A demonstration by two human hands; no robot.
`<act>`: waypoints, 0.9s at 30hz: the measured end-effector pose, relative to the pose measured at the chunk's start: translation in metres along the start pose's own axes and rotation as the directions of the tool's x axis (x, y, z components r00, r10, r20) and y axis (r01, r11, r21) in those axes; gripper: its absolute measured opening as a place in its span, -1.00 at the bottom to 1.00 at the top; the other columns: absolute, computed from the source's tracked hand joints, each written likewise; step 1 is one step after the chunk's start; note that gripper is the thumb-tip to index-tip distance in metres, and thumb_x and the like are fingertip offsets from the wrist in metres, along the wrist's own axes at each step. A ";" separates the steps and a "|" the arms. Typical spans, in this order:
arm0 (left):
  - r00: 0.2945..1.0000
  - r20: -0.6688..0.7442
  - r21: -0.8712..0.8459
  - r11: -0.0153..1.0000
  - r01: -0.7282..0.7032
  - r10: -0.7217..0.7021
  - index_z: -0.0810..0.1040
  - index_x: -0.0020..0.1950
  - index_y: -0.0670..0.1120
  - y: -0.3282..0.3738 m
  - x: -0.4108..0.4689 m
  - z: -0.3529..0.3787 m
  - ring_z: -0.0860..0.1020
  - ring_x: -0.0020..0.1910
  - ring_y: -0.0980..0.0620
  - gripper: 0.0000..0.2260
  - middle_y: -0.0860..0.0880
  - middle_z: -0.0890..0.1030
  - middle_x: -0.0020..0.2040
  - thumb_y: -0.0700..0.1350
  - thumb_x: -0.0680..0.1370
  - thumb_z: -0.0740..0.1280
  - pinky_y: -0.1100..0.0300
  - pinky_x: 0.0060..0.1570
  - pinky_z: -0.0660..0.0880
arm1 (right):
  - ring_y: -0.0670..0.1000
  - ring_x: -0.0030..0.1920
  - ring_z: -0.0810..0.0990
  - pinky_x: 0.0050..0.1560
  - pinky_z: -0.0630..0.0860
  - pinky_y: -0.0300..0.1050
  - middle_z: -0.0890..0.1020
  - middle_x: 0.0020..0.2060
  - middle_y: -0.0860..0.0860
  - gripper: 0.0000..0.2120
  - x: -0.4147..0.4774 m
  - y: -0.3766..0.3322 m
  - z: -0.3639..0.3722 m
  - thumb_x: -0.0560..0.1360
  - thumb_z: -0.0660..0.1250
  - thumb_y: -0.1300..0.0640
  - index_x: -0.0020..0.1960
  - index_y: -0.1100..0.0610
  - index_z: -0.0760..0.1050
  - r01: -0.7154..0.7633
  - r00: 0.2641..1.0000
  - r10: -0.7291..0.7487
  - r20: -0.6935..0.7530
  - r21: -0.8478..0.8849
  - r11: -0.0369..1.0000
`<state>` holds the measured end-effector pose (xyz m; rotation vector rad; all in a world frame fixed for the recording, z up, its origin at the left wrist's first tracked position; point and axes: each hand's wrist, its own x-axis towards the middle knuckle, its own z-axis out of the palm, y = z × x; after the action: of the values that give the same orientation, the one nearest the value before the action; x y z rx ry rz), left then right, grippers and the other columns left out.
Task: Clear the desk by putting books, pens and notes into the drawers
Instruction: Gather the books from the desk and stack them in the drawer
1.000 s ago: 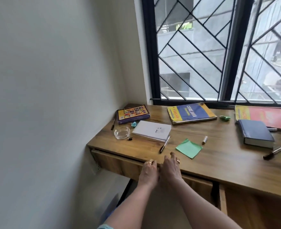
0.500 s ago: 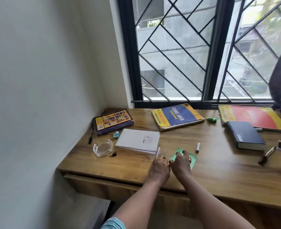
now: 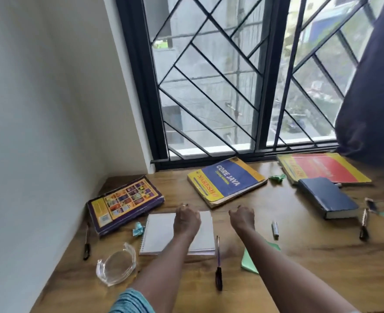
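so both my hands have moved off the front edge of the desk [image 3: 310,267] toward the window, left hand [image 3: 186,219] now over the white notepad [image 3: 158,233], right hand [image 3: 242,216] past the green note [image 3: 248,262], fingers curled under.

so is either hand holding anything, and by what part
Nothing seen held: left hand is over the white notepad, right hand over the desk, fingertips hidden.

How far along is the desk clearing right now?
Barely begun. Done: nothing visible; no drawer shows. In hand: the left hand is over the white notepad, grip unclear; the right hand is curled, nothing visibly held. Left: the Core Java book, the purple book, the red book, the blue book, the pens, the green note, all on the desk.
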<state>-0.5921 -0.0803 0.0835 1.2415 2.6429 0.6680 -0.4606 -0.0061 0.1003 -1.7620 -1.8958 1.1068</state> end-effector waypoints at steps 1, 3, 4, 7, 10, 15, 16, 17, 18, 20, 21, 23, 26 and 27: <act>1.000 0.006 0.006 1.000 0.004 -0.004 0.53 0.20 -0.20 -0.003 0.010 0.002 0.42 0.30 -0.10 -0.72 -0.16 0.47 0.30 -0.12 0.58 0.19 0.17 0.25 0.35 | 0.18 0.29 0.42 0.24 0.35 -0.11 0.47 0.26 0.24 -0.64 0.007 -0.001 0.001 0.58 0.16 0.15 0.28 0.32 0.44 -0.025 1.000 0.025 0.001 0.010 1.000; 1.000 0.015 0.020 1.000 0.013 -0.013 0.51 0.27 -0.18 -0.005 0.036 0.006 0.34 0.38 -0.07 -0.68 -0.14 0.40 0.38 -0.08 0.57 0.22 0.19 0.33 0.27 | 0.17 0.32 0.41 0.25 0.36 -0.11 0.46 0.29 0.21 -0.64 0.026 -0.005 0.005 0.60 0.12 0.15 0.30 0.31 0.42 -0.081 0.997 0.081 0.011 0.017 0.997; 0.999 0.034 0.032 0.999 0.025 -0.027 0.47 0.32 -0.18 -0.005 0.049 0.008 0.29 0.42 -0.06 -0.64 -0.14 0.35 0.42 -0.06 0.57 0.22 0.19 0.36 0.22 | 0.17 0.33 0.41 0.25 0.37 -0.11 0.45 0.30 0.21 -0.64 0.036 -0.008 0.006 0.60 0.11 0.16 0.31 0.31 0.40 -0.115 0.993 0.115 -0.005 0.022 0.993; 0.995 0.089 0.095 0.994 0.046 -0.054 0.35 0.42 -0.19 0.003 0.088 0.007 0.18 0.48 -0.09 -0.56 -0.16 0.23 0.49 0.01 0.61 0.18 0.15 0.43 0.12 | 0.22 0.34 0.38 0.28 0.36 -0.04 0.39 0.33 0.25 -0.63 0.063 -0.023 0.008 0.58 0.15 0.19 0.34 0.33 0.30 -0.229 0.972 0.234 -0.022 0.139 0.963; 0.985 0.146 0.184 0.981 0.062 -0.090 0.28 0.46 -0.19 0.013 0.133 0.010 0.13 0.50 -0.10 -0.48 -0.17 0.22 0.50 0.09 0.60 0.18 0.10 0.46 0.08 | 0.22 0.36 0.33 0.29 0.33 -0.01 0.31 0.36 0.27 -0.56 0.097 -0.041 0.009 0.58 0.17 0.19 0.37 0.37 0.19 -0.331 0.943 0.333 0.026 0.199 0.922; 0.970 0.212 0.240 0.969 0.064 -0.117 0.27 0.46 -0.18 0.028 0.195 0.016 0.22 0.47 -0.14 -0.44 -0.20 0.30 0.46 0.14 0.58 0.19 0.05 0.42 0.14 | 0.24 0.34 0.28 0.35 0.24 -0.01 0.28 0.34 0.36 -0.59 0.140 -0.066 0.007 0.62 0.04 0.22 0.33 0.51 0.20 -0.385 0.921 0.385 0.058 -0.016 0.923; 0.965 0.230 0.252 0.965 0.068 -0.129 0.25 0.47 -0.18 0.028 0.204 0.017 0.21 0.47 -0.14 -0.42 -0.20 0.29 0.47 0.15 0.58 0.18 0.05 0.42 0.14 | 0.26 0.35 0.27 0.36 0.21 0.01 0.25 0.36 0.37 -0.58 0.147 -0.068 0.008 0.62 0.02 0.22 0.34 0.51 0.19 -0.361 0.924 0.371 0.093 -0.113 0.926; 0.954 0.256 0.269 0.959 0.085 -0.156 0.22 0.49 -0.20 0.026 0.213 0.020 0.19 0.48 -0.15 -0.40 -0.21 0.26 0.48 0.16 0.59 0.15 0.05 0.42 0.14 | 0.27 0.38 0.23 0.39 0.17 0.04 0.19 0.41 0.36 -0.56 0.157 -0.063 0.013 0.62 0.00 0.20 0.38 0.49 0.15 -0.295 0.936 0.322 0.139 -0.187 0.937; 0.943 0.276 0.283 0.953 0.107 -0.187 0.18 0.50 -0.21 0.024 0.223 0.024 0.17 0.49 -0.16 -0.39 -0.21 0.23 0.50 0.17 0.60 0.13 0.04 0.43 0.13 | 0.25 0.43 0.18 0.43 0.11 0.05 0.12 0.45 0.32 -0.53 0.164 -0.061 0.014 0.62 -0.02 0.17 0.44 0.44 0.08 -0.228 0.948 0.262 0.179 -0.191 0.955; 0.926 0.291 0.307 0.940 0.149 -0.242 0.16 0.51 -0.21 0.021 0.238 0.032 0.18 0.49 -0.19 -0.40 -0.22 0.20 0.51 0.16 0.61 0.11 0.00 0.44 0.15 | 0.21 0.49 0.07 0.45 0.05 0.02 0.06 0.50 0.20 -0.49 0.168 -0.060 0.019 0.62 -0.05 0.11 0.51 0.26 -0.02 -0.156 0.966 0.182 0.182 -0.145 0.977; 0.926 0.284 0.318 0.936 0.153 -0.248 0.18 0.50 -0.19 0.020 0.244 0.035 0.20 0.48 -0.20 -0.42 -0.21 0.22 0.50 0.15 0.61 0.11 -0.02 0.43 0.18 | 0.19 0.50 0.08 0.43 0.08 -0.03 0.07 0.51 0.15 -0.49 0.172 -0.059 0.021 0.62 -0.06 0.08 0.53 0.19 -0.03 -0.191 0.946 0.210 0.248 -0.099 0.977; 0.935 0.279 0.341 0.933 0.116 -0.218 0.25 0.46 -0.15 0.022 0.252 0.042 0.29 0.43 -0.20 -0.48 -0.19 0.30 0.46 0.13 0.61 0.14 -0.04 0.38 0.24 | 0.14 0.46 0.25 0.39 0.22 -0.10 0.25 0.46 0.13 -0.52 0.181 -0.058 0.017 0.61 -0.01 0.05 0.49 0.18 0.13 -0.197 0.874 0.295 0.385 -0.274 0.941; 0.931 0.322 0.327 0.943 0.062 -0.173 0.31 0.41 -0.11 0.026 0.259 0.052 0.36 0.38 -0.20 -0.54 -0.20 0.37 0.41 0.10 0.59 0.17 -0.02 0.34 0.30 | 0.09 0.24 0.55 0.24 0.47 -0.03 0.55 0.25 0.10 -0.68 0.184 -0.070 0.007 0.60 0.13 0.10 0.26 0.21 0.48 0.109 0.850 0.366 0.379 -0.806 0.582; 0.935 0.314 0.330 0.942 0.055 -0.165 0.33 0.40 -0.11 0.026 0.262 0.054 0.36 0.38 -0.19 -0.54 -0.20 0.37 0.39 0.10 0.59 0.19 0.00 0.33 0.31 | 0.09 0.21 0.57 0.21 0.49 -0.02 0.57 0.23 0.10 -0.68 0.192 -0.063 0.010 0.60 0.14 0.11 0.26 0.21 0.49 0.145 0.859 0.341 0.381 -0.821 0.552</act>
<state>-0.7262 0.1511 0.0616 1.1409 2.5612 0.0002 -0.5463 0.1770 0.0883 -2.1967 -3.0727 0.7546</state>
